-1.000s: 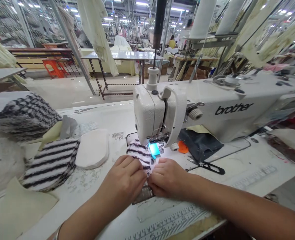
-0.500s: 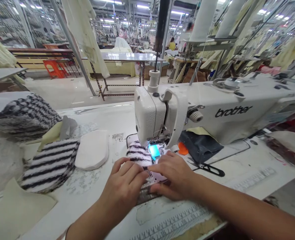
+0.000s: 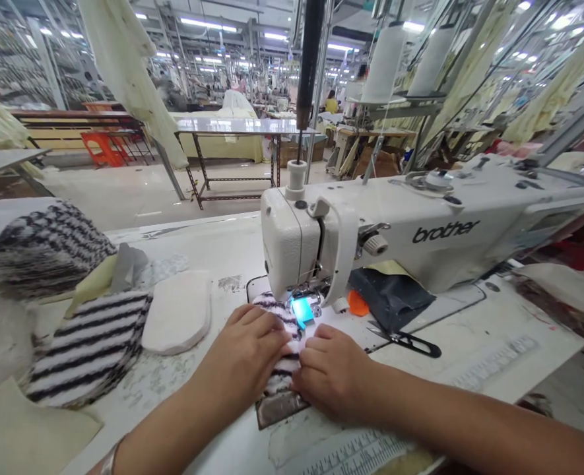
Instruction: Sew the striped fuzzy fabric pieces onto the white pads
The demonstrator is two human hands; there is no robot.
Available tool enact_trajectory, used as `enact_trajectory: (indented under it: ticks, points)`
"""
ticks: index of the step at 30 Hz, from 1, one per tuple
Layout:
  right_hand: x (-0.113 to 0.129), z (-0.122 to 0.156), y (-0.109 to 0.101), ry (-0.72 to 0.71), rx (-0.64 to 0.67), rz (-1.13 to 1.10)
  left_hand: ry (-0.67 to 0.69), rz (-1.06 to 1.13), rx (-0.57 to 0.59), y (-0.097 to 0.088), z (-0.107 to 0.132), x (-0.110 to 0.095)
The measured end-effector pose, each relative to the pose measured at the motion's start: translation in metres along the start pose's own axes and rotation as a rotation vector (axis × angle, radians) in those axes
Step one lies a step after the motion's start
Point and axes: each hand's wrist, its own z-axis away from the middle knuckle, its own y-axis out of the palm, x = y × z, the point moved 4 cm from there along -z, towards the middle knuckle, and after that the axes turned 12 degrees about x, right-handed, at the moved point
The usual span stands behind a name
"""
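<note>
A black-and-white striped plush fabric piece (image 3: 282, 365) lies under the needle area of a white sewing machine (image 3: 292, 244), partly hidden by both hands. My left hand (image 3: 247, 353) rests over its left edge, fingers bent and pressed together on it. On the right edge, my right hand (image 3: 334, 369) has its fingers curled in, gripping the fabric close to the front. A blue-lit presser foot area (image 3: 302, 311) sits just beyond my fingertips. Beneath the fabric's near end shows a metal plate (image 3: 279, 409).
To the left lie a striped fabric stack (image 3: 91, 346), a white padded stack (image 3: 177, 310) and a taller plush pile (image 3: 39, 244). Right of the needle are an orange piece (image 3: 357, 303), dark cloth (image 3: 395, 297) and thread snips (image 3: 410, 342). A printed ruler (image 3: 356, 455) runs along the front edge.
My right hand has drawn nearer to me and its fingers have curled in at the fabric edge. More of the striped fabric shows between the hands. The camera view has shifted slightly.
</note>
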Motion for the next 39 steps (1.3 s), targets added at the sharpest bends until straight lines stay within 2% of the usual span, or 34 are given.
enact_trajectory:
  ticks: [5,11,18,21,24,27,29,31,39]
  points:
    - [0.002,0.001,0.004,0.021,-0.006,0.019,0.007,-0.101,0.077,0.014,-0.005,0.008]
    - [-0.003,0.006,0.011,0.047,0.018,-0.005,-0.03,-0.142,0.027,0.026,0.001,0.01]
    - [-0.016,0.005,0.011,0.076,0.073,0.031,-0.081,-0.189,0.006,0.023,-0.004,0.017]
    - [-0.019,0.004,0.012,0.079,0.111,0.031,-0.048,-0.197,0.01,0.021,-0.005,0.019]
    - [-0.024,0.002,0.013,0.096,0.149,0.036,-0.007,-0.204,-0.044,0.019,-0.005,0.021]
    - [-0.027,0.0,0.012,0.093,0.193,0.047,0.1,-0.122,-0.097,0.019,-0.004,0.021]
    - [-0.028,-0.001,0.011,0.092,0.216,0.047,0.146,-0.037,-0.088,0.02,-0.004,0.022]
    - [-0.028,-0.001,0.01,0.092,0.225,0.043,0.132,-0.003,-0.059,0.022,-0.005,0.023]
    - [-0.03,0.0,0.011,0.101,0.267,0.028,0.11,-0.036,-0.059,0.021,-0.008,0.026]
